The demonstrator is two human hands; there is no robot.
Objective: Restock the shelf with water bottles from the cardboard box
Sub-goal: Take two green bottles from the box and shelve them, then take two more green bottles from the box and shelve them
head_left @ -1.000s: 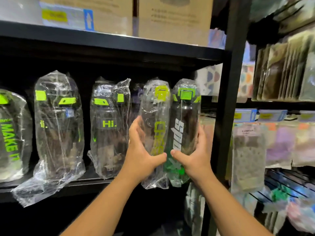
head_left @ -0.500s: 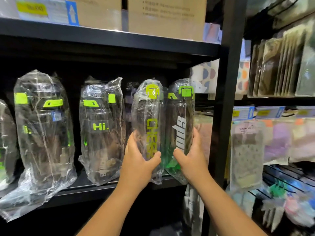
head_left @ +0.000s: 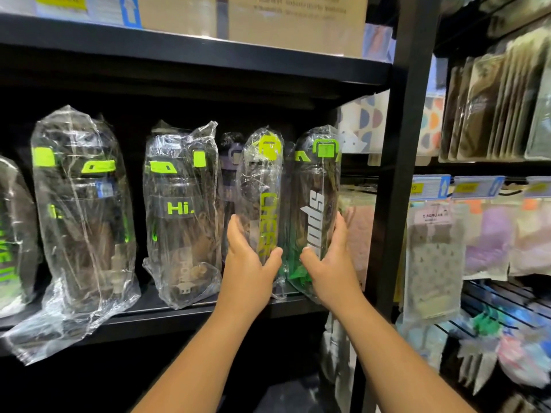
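Six bagged bottles (head_left: 15,234) (head_left: 83,219) (head_left: 182,222) (head_left: 229,180) (head_left: 262,189) (head_left: 316,192), two cardboard boxes (head_left: 179,13) (head_left: 298,22), two hands (head_left: 250,263) (head_left: 331,263).

My forearms reach forward, side by side. My left hand (head_left: 249,260) grips the green-lettered bottle (head_left: 262,174); my right hand (head_left: 331,263) grips the white-lettered bottle (head_left: 317,186).

five wrapped bottles stand in a row on the shelf board (head_left: 179,311): from the left, the first bottle (head_left: 15,234), second bottle (head_left: 83,210), third bottle (head_left: 182,210), fourth bottle (head_left: 264,186) and fifth bottle (head_left: 319,189), with a rear bottle (head_left: 231,162) behind the gap between third and fourth. the fourth and fifth touch side by side at the right end, just left of the upright post (head_left: 396,174), the left hand (head_left: 247,263) on the fourth's left flank, the right hand (head_left: 331,263) on the fifth's right flank, thumbs in front. cardboard boxes (head_left: 298,22) sit on the upper shelf (head_left: 190,52) above; hanging packets (head_left: 429,257) lie right of the post.
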